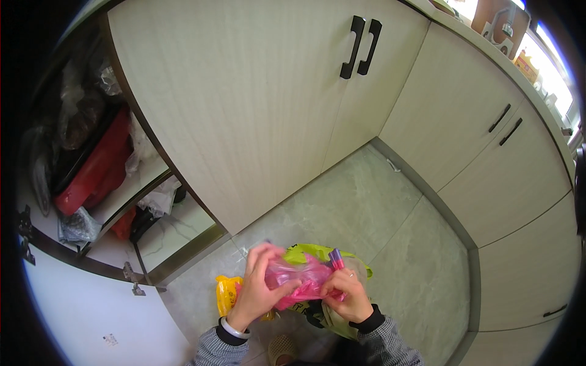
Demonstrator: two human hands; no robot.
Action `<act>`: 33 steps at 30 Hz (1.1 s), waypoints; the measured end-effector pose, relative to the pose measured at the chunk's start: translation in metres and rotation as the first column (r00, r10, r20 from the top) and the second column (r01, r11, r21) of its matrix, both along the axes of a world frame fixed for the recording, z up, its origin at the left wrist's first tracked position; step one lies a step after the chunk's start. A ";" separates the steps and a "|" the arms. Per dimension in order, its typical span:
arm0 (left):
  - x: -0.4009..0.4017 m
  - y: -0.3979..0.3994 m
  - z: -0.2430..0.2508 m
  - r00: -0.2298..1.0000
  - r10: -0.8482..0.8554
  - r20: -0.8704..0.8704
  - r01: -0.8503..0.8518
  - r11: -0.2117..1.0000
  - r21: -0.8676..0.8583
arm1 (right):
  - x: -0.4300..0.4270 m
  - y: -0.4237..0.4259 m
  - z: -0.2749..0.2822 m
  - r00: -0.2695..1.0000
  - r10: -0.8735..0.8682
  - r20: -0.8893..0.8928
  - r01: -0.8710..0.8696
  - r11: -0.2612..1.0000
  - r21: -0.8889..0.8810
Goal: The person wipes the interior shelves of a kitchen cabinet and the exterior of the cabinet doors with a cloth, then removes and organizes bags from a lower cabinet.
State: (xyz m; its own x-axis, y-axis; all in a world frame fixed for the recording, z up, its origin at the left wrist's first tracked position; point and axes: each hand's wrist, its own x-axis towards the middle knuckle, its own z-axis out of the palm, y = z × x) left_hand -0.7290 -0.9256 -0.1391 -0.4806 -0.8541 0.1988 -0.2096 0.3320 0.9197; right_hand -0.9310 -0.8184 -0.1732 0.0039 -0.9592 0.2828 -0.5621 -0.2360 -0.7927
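Note:
A thin pink plastic bag (316, 272) is stretched between my two hands above the floor. My left hand (256, 286) curves around its left side, thumb and fingers spread over the plastic. On its other side my right hand (349, 293) pinches the bag, and a bunched end with a purple tip (336, 257) sticks up above those fingers. Beneath the bag lies a lime-green bag (361, 263) with dark print, partly hidden. A yellow plastic packet (225, 295) rests on the floor beside my left hand.
An open cabinet at left holds a red container (98, 169), clear plastic bags (75, 114) and other items; its white door (105, 315) swings out at lower left. Closed cabinets (229, 100) border the tiled floor (320, 206). A slipper (280, 346) shows below my hands.

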 end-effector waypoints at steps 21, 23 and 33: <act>-0.008 0.047 -0.015 0.978 -0.207 0.017 0.192 0.930 0.315 | 0.066 0.056 0.010 0.790 -0.519 0.327 0.389 0.836 0.386; -0.007 0.057 -0.011 0.979 -0.200 -0.030 0.198 0.913 0.358 | 0.062 0.051 0.003 0.711 -0.577 0.401 0.497 0.817 0.294; 0.000 0.066 -0.041 0.999 0.039 0.026 -0.042 0.987 0.156 | 0.023 0.061 0.003 0.121 -0.564 0.817 0.171 0.823 0.542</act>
State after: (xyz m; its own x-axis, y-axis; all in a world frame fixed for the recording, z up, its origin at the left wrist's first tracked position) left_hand -0.7289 -0.8598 -0.1798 -0.4479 -0.8926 0.0505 -0.2413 0.1751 0.9545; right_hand -0.9079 -0.7575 -0.1701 -0.4400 -0.7702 -0.4618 0.6671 0.0639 -0.7422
